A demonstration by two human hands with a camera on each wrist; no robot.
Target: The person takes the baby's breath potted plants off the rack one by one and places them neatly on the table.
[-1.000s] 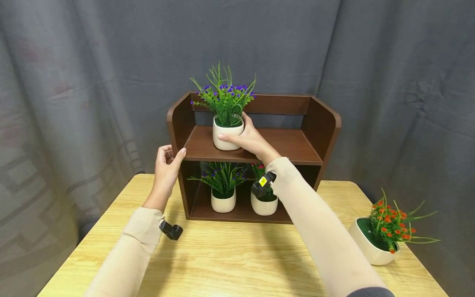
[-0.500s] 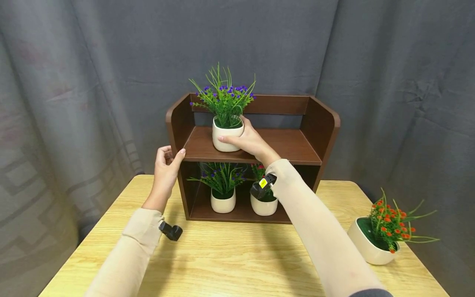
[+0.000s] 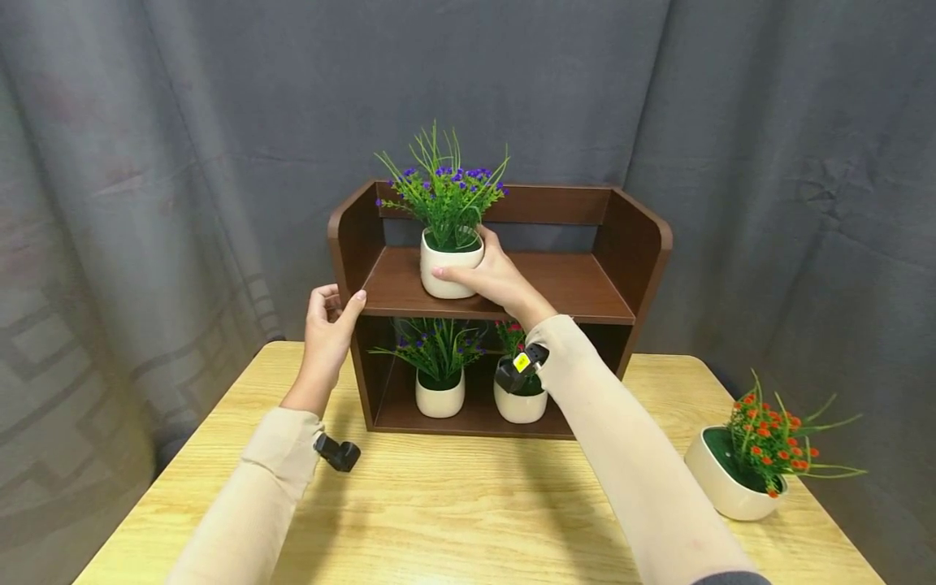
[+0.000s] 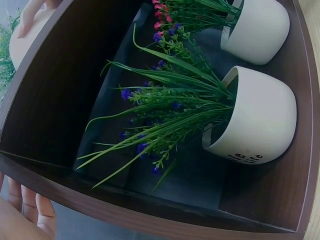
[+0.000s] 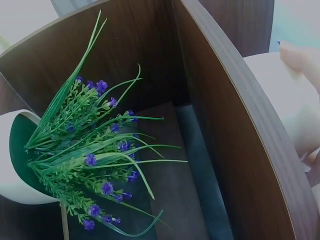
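Observation:
My right hand (image 3: 500,278) grips a white flower pot (image 3: 442,280) of artificial purple flowers and long green blades, thumb across its front and fingers round its right side. The pot is upright at the left-centre of the upper board of a dark brown two-tier shelf (image 3: 563,284); whether its base touches the board is hard to tell. My left hand (image 3: 325,337) holds the shelf's left side panel, thumb on the front edge. In the left wrist view its fingers (image 4: 45,212) show beyond the panel. The right wrist view shows the held pot (image 5: 282,95) beyond the board's edge.
Inside the lower tier stand a purple-flowered pot (image 3: 440,400) and a pink-flowered pot (image 3: 521,408), the latter partly behind my right wrist camera (image 3: 519,368). An orange-flowered pot (image 3: 731,479) sits tilted at the right of the wooden table (image 3: 439,504). Grey curtains (image 3: 768,162) hang behind.
The held pot and my right hand have shifted very slightly to the right. My left hand keeps its place on the side panel, and the other pots have not moved.

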